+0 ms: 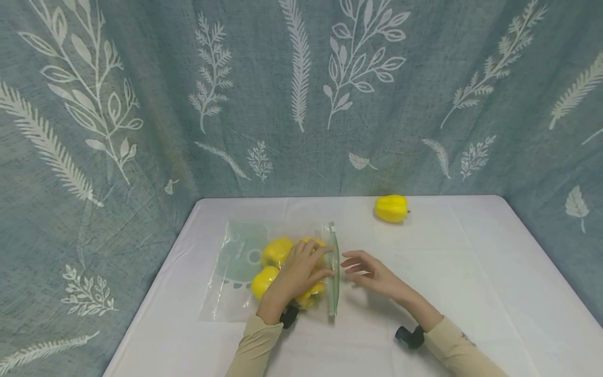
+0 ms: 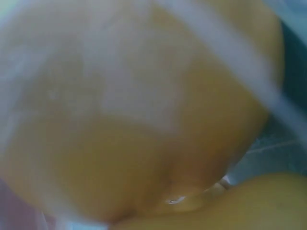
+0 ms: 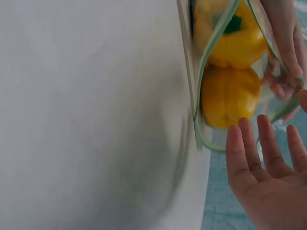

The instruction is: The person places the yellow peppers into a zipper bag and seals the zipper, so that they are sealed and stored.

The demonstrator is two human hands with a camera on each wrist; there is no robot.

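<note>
A clear zip bag with a green-edged mouth lies on the table, several yellow bell peppers inside. My left hand lies over the bag and peppers, its thumb and forefinger spread apart at the green edge. To the right of the mouth, my right hand hovers with loosely bent fingers, holding nothing. The right wrist view shows the mouth gaping, with a pepper just inside and my right fingertips by the rim. A blurred pepper behind film fills the left wrist view.
Another yellow bell pepper lies outside the bag near the table's back edge. The table has a white cover. Blue-green curtains with white leaf patterns stand behind it and at both sides.
</note>
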